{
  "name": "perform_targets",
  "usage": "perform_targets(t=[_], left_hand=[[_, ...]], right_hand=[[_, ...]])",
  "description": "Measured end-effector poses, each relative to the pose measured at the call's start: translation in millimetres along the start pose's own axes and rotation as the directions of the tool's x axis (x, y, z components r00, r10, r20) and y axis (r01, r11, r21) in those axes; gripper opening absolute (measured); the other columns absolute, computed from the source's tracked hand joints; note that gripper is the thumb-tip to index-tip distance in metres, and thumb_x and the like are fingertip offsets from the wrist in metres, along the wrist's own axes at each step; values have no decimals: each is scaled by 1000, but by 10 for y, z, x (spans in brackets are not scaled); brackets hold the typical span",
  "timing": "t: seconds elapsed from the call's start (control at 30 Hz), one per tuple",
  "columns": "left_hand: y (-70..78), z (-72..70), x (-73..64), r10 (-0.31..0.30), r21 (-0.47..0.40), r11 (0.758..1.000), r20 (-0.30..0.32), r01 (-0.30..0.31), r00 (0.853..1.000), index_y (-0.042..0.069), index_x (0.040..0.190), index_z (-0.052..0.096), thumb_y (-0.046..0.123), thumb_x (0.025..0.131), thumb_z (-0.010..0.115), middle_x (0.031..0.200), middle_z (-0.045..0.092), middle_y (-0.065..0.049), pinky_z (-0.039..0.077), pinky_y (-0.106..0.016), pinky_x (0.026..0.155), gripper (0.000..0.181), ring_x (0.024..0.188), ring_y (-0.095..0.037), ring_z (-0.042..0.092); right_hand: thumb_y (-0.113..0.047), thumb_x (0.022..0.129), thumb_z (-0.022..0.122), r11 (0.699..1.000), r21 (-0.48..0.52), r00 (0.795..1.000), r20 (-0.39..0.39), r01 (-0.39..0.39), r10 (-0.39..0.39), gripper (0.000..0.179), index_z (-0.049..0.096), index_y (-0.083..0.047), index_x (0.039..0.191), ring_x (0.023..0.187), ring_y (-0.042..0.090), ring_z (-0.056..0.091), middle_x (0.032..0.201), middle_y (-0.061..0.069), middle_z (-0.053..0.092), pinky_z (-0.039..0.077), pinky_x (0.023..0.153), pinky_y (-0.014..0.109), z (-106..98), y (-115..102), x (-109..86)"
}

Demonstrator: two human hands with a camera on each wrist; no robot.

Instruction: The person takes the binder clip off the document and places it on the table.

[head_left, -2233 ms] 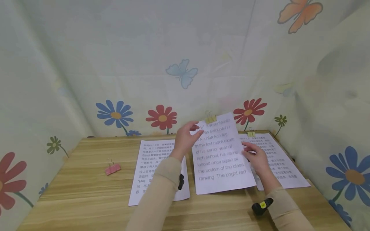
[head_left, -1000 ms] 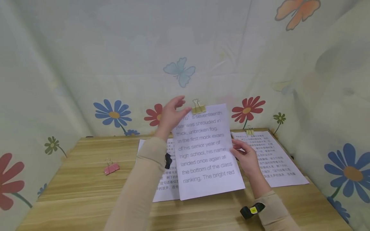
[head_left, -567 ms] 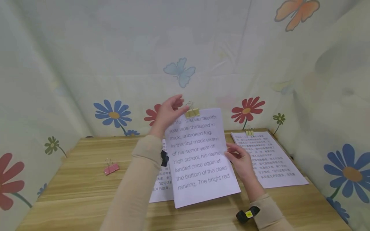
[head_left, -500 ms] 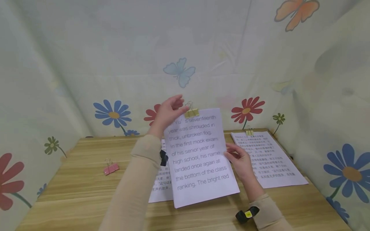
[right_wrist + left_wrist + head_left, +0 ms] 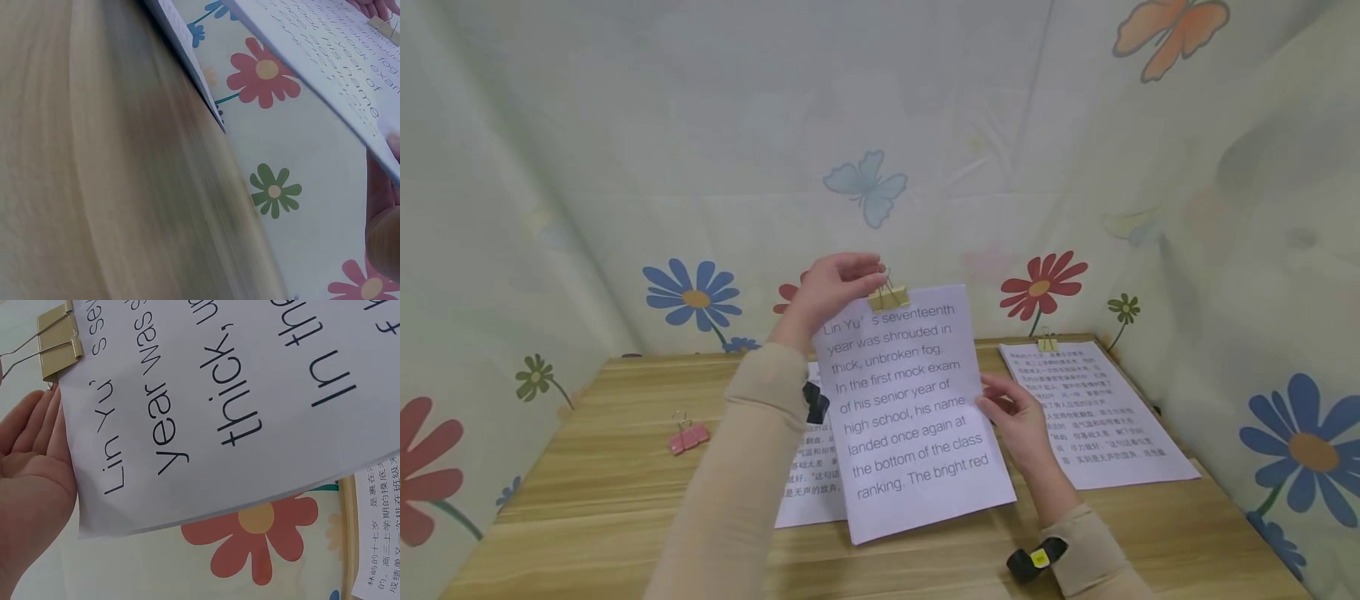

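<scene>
A stack of printed white paper (image 5: 910,404) with English text is held up and tilted over the table, a yellow binder clip (image 5: 890,299) biting its top edge. At that clip is my left hand (image 5: 829,293), thumb and fingers about its wire handles. In the left wrist view, the fingers (image 5: 39,422) lie behind the clip's far side and only a sliver of thumb shows. My right hand (image 5: 1021,421) pinches the right edge of the stack between thumb and fingers; those behind the paper are hidden.
A Chinese-text sheet (image 5: 808,500) lies partly beneath the raised stack. Another Chinese-text stack (image 5: 1097,417) with a yellow clip (image 5: 1047,343) lies at the right. A pink binder clip (image 5: 688,438) rests on the wooden table (image 5: 587,500) at the left. Flowered cloth surrounds the table.
Both hands have carried the clipped stack leftward, from between the two Chinese sheets to over the left one. Just now my left thumb and fingers have closed in on the clip's handles.
</scene>
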State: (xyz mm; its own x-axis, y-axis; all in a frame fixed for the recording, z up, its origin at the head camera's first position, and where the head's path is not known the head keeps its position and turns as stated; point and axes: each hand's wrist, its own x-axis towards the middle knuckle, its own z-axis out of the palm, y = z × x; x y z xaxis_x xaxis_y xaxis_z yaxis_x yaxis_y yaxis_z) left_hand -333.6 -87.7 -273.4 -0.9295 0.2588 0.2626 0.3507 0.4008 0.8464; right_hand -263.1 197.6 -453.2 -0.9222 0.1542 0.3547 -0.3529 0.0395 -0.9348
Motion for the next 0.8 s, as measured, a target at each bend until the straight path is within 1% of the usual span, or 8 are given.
perform_targets(t=[0.13,0.27,0.43,0.6,0.8], left_hand=[[-2,-37,-21,-2,-1,1000,25,2,1000,18,136,61,35,91,73,125,65,5,41,-39,106,50,118,-14,57],[2,-74,-27,7,-24,1000,62,-5,998,16,132,63,32,90,74,122,67,3,42,-39,105,47,115,-15,59],[29,-113,-35,-3,-42,999,89,7,996,13,130,64,29,89,75,120,68,0,44,-38,102,44,112,-16,61],[55,-125,-38,-9,-46,999,93,13,996,12,126,66,27,89,75,117,68,-2,46,-38,101,41,109,-17,62],[58,-119,-36,15,-52,999,71,-11,997,9,125,66,23,89,76,115,69,-3,47,-37,98,40,107,-18,63]], right_hand=[[13,85,69,1000,2,1000,-2,-11,11,35,64,7,119,85,12,62,93,-4,63,55,74,21,3,15,-3],[14,84,68,1000,1,1000,-11,-10,10,35,63,8,118,85,11,62,92,-5,63,55,74,21,8,30,-3],[15,83,68,1000,-4,1000,-10,8,-8,36,63,9,117,84,10,62,90,-6,63,54,73,20,18,32,-9],[14,83,69,1000,0,1000,-8,6,-6,36,63,9,118,83,10,62,90,-5,63,54,72,20,23,26,-16],[13,85,69,999,-11,1000,-1,-30,30,36,64,7,120,84,11,62,91,-2,62,55,74,21,33,22,-3]])
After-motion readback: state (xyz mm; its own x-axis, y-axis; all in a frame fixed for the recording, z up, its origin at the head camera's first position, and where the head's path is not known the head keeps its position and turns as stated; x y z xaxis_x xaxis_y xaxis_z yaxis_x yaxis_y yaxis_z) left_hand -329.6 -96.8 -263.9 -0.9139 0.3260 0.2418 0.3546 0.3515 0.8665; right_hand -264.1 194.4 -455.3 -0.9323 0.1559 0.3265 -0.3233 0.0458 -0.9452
